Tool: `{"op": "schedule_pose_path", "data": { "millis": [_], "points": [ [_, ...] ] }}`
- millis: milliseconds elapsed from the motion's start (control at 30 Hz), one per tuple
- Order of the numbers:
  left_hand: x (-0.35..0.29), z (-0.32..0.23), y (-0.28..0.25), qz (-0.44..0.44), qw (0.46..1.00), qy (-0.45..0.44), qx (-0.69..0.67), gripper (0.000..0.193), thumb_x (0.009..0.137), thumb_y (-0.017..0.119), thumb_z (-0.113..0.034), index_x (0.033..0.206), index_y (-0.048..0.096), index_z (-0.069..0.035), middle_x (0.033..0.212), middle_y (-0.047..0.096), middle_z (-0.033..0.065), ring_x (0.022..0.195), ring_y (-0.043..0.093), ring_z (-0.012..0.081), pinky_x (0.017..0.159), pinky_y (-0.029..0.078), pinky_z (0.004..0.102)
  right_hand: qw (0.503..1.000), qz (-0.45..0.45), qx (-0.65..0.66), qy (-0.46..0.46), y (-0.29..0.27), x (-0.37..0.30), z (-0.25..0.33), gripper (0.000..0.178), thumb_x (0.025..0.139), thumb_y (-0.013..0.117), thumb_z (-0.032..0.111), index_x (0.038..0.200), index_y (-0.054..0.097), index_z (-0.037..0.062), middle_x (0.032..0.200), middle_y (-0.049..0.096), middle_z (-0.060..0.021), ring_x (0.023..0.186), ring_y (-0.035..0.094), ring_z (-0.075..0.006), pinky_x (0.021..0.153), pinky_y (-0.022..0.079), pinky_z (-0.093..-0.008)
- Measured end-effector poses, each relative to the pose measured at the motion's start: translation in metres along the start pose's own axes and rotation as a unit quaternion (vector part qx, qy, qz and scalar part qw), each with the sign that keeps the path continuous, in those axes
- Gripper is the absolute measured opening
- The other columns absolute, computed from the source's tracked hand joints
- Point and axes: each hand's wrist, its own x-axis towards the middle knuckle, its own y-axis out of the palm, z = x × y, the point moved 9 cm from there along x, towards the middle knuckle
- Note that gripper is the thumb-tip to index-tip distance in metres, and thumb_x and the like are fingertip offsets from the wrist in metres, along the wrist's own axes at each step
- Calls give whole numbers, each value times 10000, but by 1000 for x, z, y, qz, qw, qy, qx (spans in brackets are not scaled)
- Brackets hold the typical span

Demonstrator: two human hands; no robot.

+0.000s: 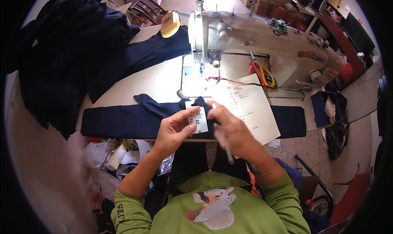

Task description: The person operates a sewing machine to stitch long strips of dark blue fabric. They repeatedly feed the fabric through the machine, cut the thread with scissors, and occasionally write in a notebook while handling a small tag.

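Pinched between the thumb and fingers of my left hand (171,132) is a small white printed tag (200,126). My right hand (237,133) is closed around a slim pale pen (226,144), its upper end pointing down toward my lap. Both hands are over the near edge of the table, close together. Under and behind them lies a folded length of navy fabric (118,121), running along the edge. An open lined sheet of paper (256,115) with handwriting rests on the fabric, just beyond my right hand.
A sewing machine (254,31) stands at the back, its lamp lit. Scissors with red and yellow handles (266,75) lie beside it. At left is a big heap of dark fabric (61,41); a yellow block-shaped object (170,24) sits on its strip. Plastic bags (107,185) crowd below the table.
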Motion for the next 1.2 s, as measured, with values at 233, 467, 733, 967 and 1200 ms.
{"op": "schedule_pose_path", "data": {
  "millis": [233, 467, 733, 967, 1200],
  "points": [
    [18, -7, 32, 18, 999, 42, 18, 507, 943, 638, 14, 1434, 512, 7, 1317, 611, 94, 1035, 608, 91, 805, 515, 209, 967, -126, -208, 80, -109, -24, -56, 248, 871, 631, -22, 1072, 495, 32, 993, 609, -223, 833, 654, -427, 744, 510, -447],
    [32, 24, 61, 9, 999, -13, 33, 527, 950, 650, -23, 1453, 493, 2, 1239, 633, 76, 900, 603, 57, 726, 514, 201, 989, 0, -142, 48, -112, 8, -90, 240, 912, 651, 49, 1076, 477, 23, 1256, 621, -253, 1046, 642, -376, 938, 470, -377],
    [29, 27, 61, -19, 996, -10, 85, 526, 944, 625, -2, 1454, 499, -12, 1239, 614, 63, 903, 622, 73, 731, 525, 209, 997, 3, -67, 37, -123, 51, -134, 191, 928, 649, 64, 1037, 497, 25, 927, 573, -136, 823, 554, -256, 803, 477, -337],
    [27, 16, 57, -48, 979, 72, 185, 498, 939, 649, -25, 1421, 530, 6, 1225, 588, 85, 1009, 606, 115, 861, 534, 243, 997, 3, -45, 64, -122, 53, -135, 155, 936, 644, 87, 988, 514, 22, 852, 551, -100, 745, 509, -169, 719, 446, -304],
    [34, 21, 49, -48, 977, 45, 201, 501, 910, 724, -85, 1388, 582, -30, 1194, 609, 92, 994, 601, 120, 840, 547, 256, 995, -80, -33, 55, -137, 40, -102, 211, 1011, 587, 198, 919, 587, 8, 777, 572, -36, 669, 491, -121, 666, 431, -267]
  ]
}}
